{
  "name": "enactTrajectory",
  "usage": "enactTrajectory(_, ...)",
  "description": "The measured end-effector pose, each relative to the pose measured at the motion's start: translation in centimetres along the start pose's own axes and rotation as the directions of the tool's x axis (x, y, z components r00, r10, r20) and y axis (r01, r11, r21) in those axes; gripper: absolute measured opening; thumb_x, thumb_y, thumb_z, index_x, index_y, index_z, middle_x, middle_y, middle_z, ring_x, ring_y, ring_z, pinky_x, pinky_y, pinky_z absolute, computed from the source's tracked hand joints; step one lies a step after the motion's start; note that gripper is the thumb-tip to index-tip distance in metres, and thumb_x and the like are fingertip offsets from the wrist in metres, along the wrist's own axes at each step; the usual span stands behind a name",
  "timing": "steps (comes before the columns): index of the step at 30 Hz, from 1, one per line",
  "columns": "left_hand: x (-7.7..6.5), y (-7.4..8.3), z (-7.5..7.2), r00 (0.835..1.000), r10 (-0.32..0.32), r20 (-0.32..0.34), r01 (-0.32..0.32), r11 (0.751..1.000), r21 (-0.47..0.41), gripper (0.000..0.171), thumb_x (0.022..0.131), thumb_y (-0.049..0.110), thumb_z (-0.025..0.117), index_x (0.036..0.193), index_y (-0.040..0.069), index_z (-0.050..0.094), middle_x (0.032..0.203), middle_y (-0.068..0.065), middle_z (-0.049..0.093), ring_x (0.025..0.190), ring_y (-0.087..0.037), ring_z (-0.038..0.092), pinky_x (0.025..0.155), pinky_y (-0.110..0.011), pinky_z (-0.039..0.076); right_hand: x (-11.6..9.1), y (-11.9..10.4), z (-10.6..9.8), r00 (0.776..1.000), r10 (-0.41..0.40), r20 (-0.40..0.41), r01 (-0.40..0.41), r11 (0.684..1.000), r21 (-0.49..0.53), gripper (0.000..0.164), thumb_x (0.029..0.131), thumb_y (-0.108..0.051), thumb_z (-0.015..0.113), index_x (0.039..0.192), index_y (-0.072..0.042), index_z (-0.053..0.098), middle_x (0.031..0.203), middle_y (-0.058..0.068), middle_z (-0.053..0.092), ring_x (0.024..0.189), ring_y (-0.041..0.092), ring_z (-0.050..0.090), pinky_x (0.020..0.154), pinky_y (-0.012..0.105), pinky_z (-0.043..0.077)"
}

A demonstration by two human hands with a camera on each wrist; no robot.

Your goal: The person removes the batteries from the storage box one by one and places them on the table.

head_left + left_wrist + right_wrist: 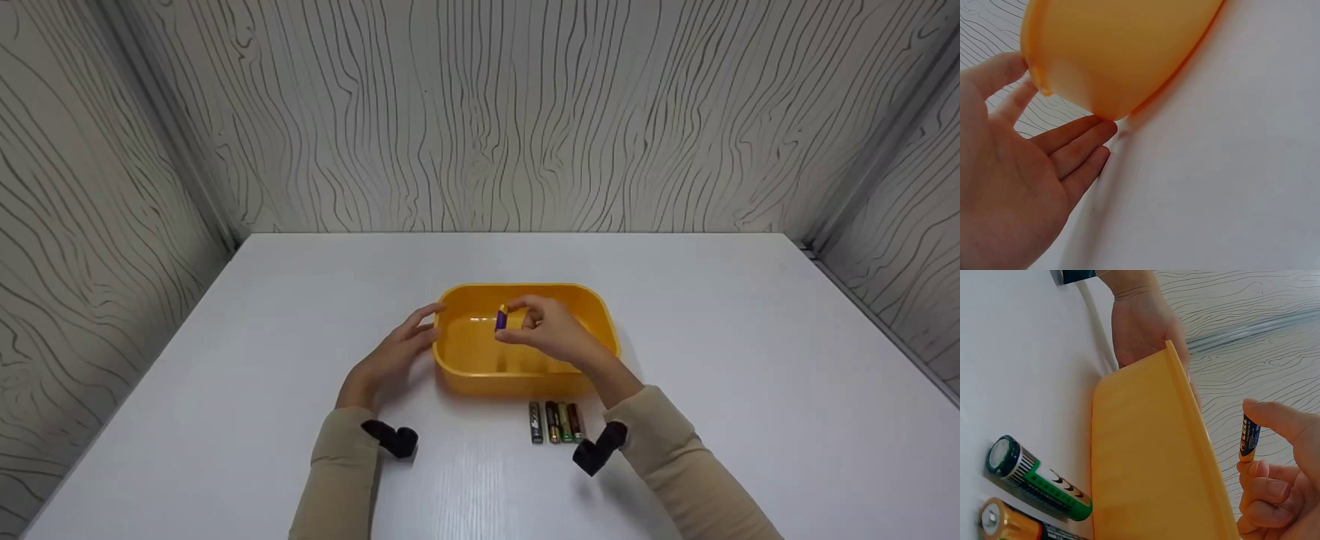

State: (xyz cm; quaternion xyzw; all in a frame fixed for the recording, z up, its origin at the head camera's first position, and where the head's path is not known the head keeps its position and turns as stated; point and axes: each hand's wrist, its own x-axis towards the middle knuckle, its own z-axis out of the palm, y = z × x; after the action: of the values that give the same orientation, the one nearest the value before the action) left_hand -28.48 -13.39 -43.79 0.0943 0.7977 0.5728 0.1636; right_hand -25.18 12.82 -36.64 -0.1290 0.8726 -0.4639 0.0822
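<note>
Over the yellow plastic basin (480, 384), my right hand (553, 328) pinches a small blue and orange battery (501, 318) between thumb and fingers. The right wrist view shows this battery (1249, 437) held end to end, above the basin's rim. My left hand (397, 351) touches the basin's left side; in the left wrist view its fingers lie fairly straight against the basin wall (1123, 50). Several batteries (553, 421) lie side by side on the table in front of the basin. Among them, a green and white battery (1044, 481) is close to the basin wall.
The basin stands on a white table (262, 315). Behind the table rises a panel (465, 120) with a wood-grain line pattern, and similar panels close off both sides. Black wrist cameras (394, 439) are strapped over the beige sleeves.
</note>
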Motion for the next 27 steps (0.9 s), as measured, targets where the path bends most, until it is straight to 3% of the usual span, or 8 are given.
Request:
enactTrajectory(11,-0.1,0.0,0.0,1.000,0.023,0.010,-0.023,1.000,-0.016,0.047,0.096,0.044,0.052,0.142,0.039,0.041,0.152,-0.010,0.043,0.144,-0.033,0.037,0.121,-0.063,0.012,-2.6,1.3,-1.8,1.000,-0.026,-0.014,0.027,0.999,0.020,0.057,0.083,-0.029,0.075,0.130,-0.002,0.055,0.075,-0.003,0.049,0.063,0.010,0.040,0.054,0.018,0.035)
enactTrajectory(27,-0.4,0.2,0.1,1.000,-0.028,-0.005,0.028,0.999,-0.016,0.042,0.095,0.049,0.051,0.137,0.049,0.043,0.151,-0.004,0.045,0.145,-0.030,0.035,0.121,-0.064,0.008,-5.1,2.4,-4.0,1.000,0.013,-0.011,-0.013,0.999,-0.053,0.061,0.080,-0.034,0.077,0.129,-0.005,0.056,0.074,-0.002,0.050,0.063,0.010,0.044,0.053,0.017,0.040)
